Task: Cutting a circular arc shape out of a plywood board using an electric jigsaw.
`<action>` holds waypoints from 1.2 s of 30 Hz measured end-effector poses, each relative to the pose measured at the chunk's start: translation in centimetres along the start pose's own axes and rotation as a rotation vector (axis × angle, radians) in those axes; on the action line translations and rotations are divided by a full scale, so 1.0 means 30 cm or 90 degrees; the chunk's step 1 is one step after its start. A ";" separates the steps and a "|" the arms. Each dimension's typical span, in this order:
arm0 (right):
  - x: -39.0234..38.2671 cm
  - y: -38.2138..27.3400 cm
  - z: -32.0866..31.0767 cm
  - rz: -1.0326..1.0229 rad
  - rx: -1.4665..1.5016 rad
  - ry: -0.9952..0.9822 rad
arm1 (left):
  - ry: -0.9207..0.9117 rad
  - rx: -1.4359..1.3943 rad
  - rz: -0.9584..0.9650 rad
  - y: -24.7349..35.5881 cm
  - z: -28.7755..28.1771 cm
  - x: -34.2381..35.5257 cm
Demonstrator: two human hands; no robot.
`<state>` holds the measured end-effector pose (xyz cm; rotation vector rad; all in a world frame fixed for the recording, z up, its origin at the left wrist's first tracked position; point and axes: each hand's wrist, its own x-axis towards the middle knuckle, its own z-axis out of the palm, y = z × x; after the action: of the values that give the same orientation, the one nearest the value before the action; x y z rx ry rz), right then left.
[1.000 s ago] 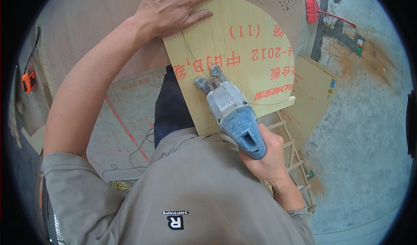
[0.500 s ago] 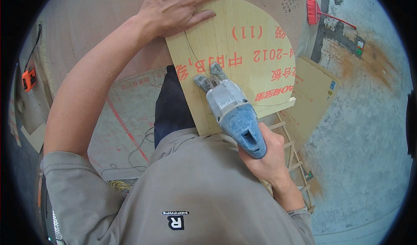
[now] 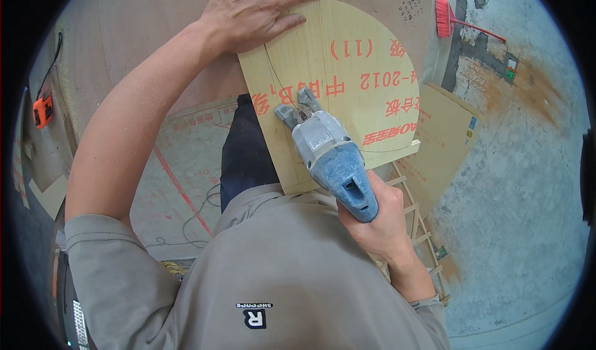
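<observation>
A piece of pale yellow plywood with a rounded far edge and red print lies in front of me. On it rests a blue and grey jigsaw, its forked metal base flat on the wood and pointing away from me. My right hand is wrapped round the jigsaw's rear handle; the fingers underneath are partly hidden. Near the board's far left edge, my left hand lies flat with fingers spread, pressing on the plywood and the brown sheet beneath. A thin pencil line runs on the board ahead of the jigsaw.
The large brown sheet spreads under the plywood. A wooden ladder-like frame and a tan board are to the right, on the concrete floor. A red broom lies far right; an orange tool is far left. A cable trails below.
The jigsaw has shifted slightly forward and to the left on the board. My left hand keeps its place, and the whole view has moved a little.
</observation>
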<state>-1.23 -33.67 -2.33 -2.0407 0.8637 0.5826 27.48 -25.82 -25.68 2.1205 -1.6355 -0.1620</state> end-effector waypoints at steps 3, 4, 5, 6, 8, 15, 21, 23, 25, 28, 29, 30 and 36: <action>-0.006 0.012 -0.006 -0.009 -0.011 -0.006 | -0.106 0.040 -0.024 0.022 -0.043 0.027; -0.015 0.018 -0.007 0.006 -0.013 -0.005 | -0.104 0.041 -0.022 0.029 -0.060 0.038; -0.025 0.027 -0.008 0.021 -0.014 -0.006 | -0.139 0.021 -0.037 0.038 -0.078 0.047; -0.036 0.040 -0.009 0.020 -0.015 -0.003 | -0.175 0.001 -0.052 0.042 -0.087 0.053; -0.054 0.067 -0.013 0.041 -0.015 -0.014 | -0.022 -0.042 0.023 -0.022 0.018 0.012; -0.051 0.075 -0.033 0.032 -0.031 -0.034 | -0.244 0.040 -0.087 0.061 -0.104 0.070; -0.055 0.059 -0.037 0.061 -0.011 -0.052 | -0.288 0.052 -0.114 0.103 -0.184 0.080; -0.054 0.057 -0.032 0.025 0.002 -0.027 | -0.281 0.053 -0.115 0.088 -0.159 0.077; -0.052 0.065 -0.030 0.010 0.012 -0.030 | -0.274 0.054 -0.115 0.078 -0.111 0.054; -0.057 0.068 -0.031 0.008 0.021 -0.031 | -0.151 0.228 -0.098 0.084 -0.054 0.016; -0.056 0.068 -0.033 0.010 0.020 -0.032 | -0.154 0.240 -0.104 0.085 -0.055 0.018; -0.056 0.070 -0.038 0.006 0.021 -0.028 | -0.157 0.251 -0.111 0.087 -0.053 0.019; -0.058 0.079 -0.041 0.035 -0.013 -0.061 | -0.133 0.216 -0.135 0.088 -0.030 0.011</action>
<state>-4.03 -35.07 -1.71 -1.9955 0.8621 0.7169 25.55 -26.40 -23.72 2.6133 -1.6428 -0.1894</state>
